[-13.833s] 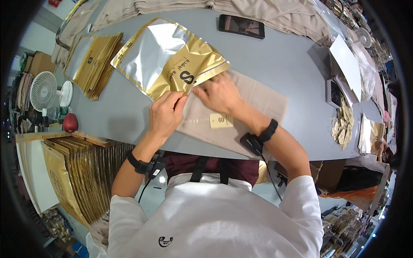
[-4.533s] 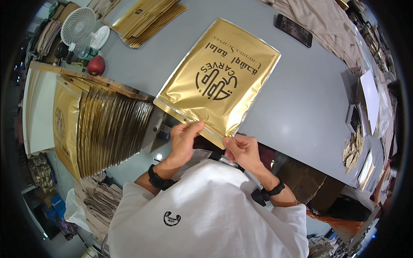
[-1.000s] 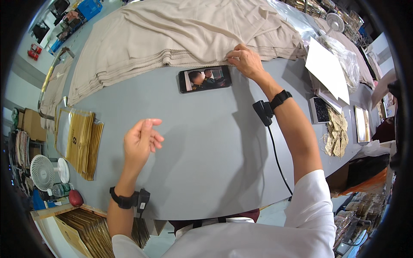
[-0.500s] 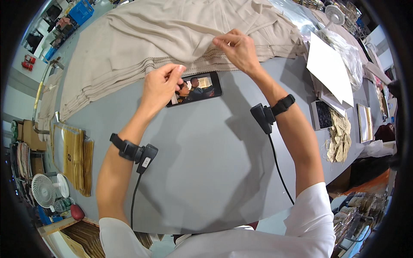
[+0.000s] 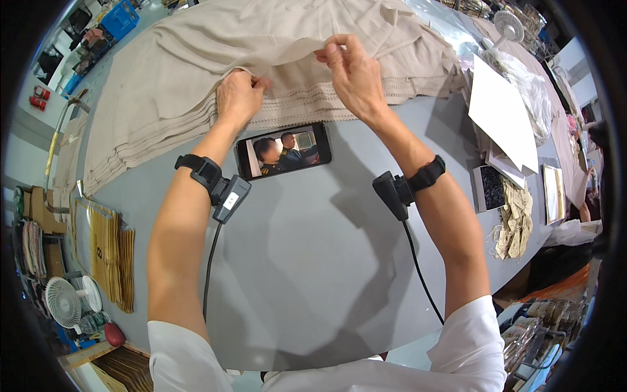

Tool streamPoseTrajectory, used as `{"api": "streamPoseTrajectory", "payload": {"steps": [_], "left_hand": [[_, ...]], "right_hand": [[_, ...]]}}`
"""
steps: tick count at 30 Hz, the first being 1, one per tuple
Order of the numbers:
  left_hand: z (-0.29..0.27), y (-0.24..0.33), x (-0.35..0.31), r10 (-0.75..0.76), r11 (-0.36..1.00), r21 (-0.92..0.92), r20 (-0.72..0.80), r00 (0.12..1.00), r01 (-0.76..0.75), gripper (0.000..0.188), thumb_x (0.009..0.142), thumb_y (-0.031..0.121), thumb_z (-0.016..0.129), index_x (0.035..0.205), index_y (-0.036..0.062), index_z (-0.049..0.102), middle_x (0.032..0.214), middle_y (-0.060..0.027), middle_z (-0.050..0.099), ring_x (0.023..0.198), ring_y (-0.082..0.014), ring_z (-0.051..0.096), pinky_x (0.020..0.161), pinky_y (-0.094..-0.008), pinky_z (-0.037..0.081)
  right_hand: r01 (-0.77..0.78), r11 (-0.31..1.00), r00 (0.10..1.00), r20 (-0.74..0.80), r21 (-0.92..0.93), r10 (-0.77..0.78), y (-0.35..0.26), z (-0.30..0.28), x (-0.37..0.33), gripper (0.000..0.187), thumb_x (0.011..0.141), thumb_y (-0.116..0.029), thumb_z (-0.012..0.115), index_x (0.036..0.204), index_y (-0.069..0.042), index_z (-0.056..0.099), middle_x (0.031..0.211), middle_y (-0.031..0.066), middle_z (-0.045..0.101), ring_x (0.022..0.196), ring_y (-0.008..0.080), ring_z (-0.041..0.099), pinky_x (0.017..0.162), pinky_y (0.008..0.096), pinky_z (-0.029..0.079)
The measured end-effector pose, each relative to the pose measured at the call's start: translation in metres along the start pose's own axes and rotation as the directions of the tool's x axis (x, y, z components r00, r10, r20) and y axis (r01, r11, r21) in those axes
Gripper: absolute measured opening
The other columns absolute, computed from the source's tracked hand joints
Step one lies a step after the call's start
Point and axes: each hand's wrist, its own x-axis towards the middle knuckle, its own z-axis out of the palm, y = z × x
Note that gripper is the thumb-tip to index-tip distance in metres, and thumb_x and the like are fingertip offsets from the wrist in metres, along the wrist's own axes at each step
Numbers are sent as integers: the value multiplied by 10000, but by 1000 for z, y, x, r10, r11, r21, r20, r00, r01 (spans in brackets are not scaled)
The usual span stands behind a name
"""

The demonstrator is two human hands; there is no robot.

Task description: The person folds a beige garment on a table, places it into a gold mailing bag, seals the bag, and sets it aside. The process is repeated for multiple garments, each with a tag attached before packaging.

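Beige cloth [image 5: 290, 55] is pinched along its near edge by both hands, the left hand [image 5: 238, 98] and the right hand [image 5: 357, 75] each closing thumb and fingers on it. The lifted edge spans between them, above a layered pile [image 5: 134, 140] of the same colour on the far part of the grey table [image 5: 313, 261]. Just nearer than the pile lies a phone [image 5: 284, 150], its screen lit. Gold packets [image 5: 108, 255] and a white fan [image 5: 64, 302] stand farther left; a white sheet [image 5: 501, 117] and beige tags [image 5: 514, 222] lie to the right.
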Motion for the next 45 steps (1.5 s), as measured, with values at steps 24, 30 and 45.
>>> {"api": "streamPoseTrajectory", "payload": {"steps": [24, 30, 45], "left_hand": [[-100, -94, -68, -160, 716, -683, -366, 917, -147, 332, 1108, 326, 562, 1073, 21, 688, 926, 48, 556, 863, -78, 476, 787, -240, 402], [-101, -102, -119, -236, 907, -405, -712, 661, -113, 214, 1086, 206, 578, 1186, 24, 630, 1092, -45, 605, 1012, -151, 557, 881, -289, 445], [-37, 84, -228, 577, 808, -181, 47, 815, -561, 269, 824, 143, 847, 1079, 105, 773, 1019, -57, 721, 978, -244, 632, 914, -387, 466]], "right_hand": [[25, 670, 920, -245, -742, -306, 60, -165, 22, 279, 882, -97, 713, 1153, -158, 746, 1064, 89, 745, 1033, 330, 685, 907, 417, 511], [556, 667, 770, 7, -496, -638, -66, -170, -112, 383, 779, 120, 625, 1093, -46, 768, 924, 105, 728, 747, 279, 692, 620, 370, 538], [524, 736, 760, 624, -428, -179, -149, -146, -321, 487, 820, -73, 704, 1297, 7, 647, 825, 21, 534, 697, 150, 583, 604, 289, 510]]}}
